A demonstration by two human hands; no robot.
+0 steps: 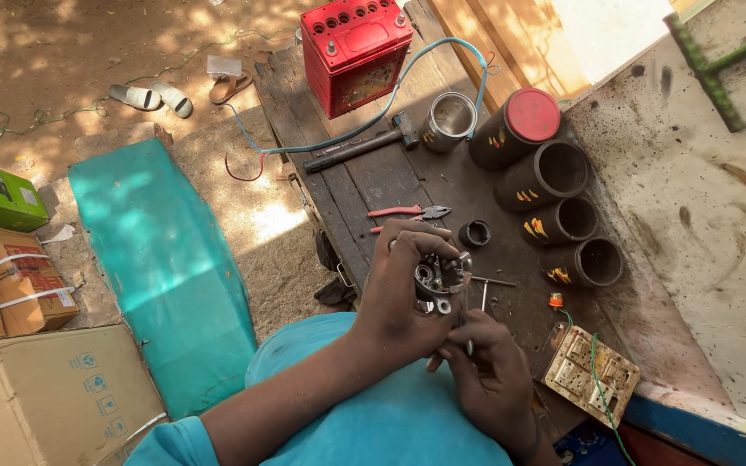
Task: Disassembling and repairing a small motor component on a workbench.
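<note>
My left hand (401,293) grips a small grey metal mechanical part (439,280) with round openings, held over the dark wooden workbench (373,177). My right hand (489,371) is just below it, fingers pinched on a thin metal tool (470,338) that points up at the part. Red-handled pliers (403,212) lie on the bench just beyond my left hand, and a small black ring (475,233) sits beside them. A thin metal rod (496,281) lies to the right of the part.
A red battery (356,52) with a blue cable (373,116), a hammer (364,144), a steel cup (452,117) and several dark cylindrical tins (554,198) stand farther back. A switch board (591,373) lies at right. Cardboard boxes (45,397), a teal panel (166,259) and sandals (153,97) are on the ground at left.
</note>
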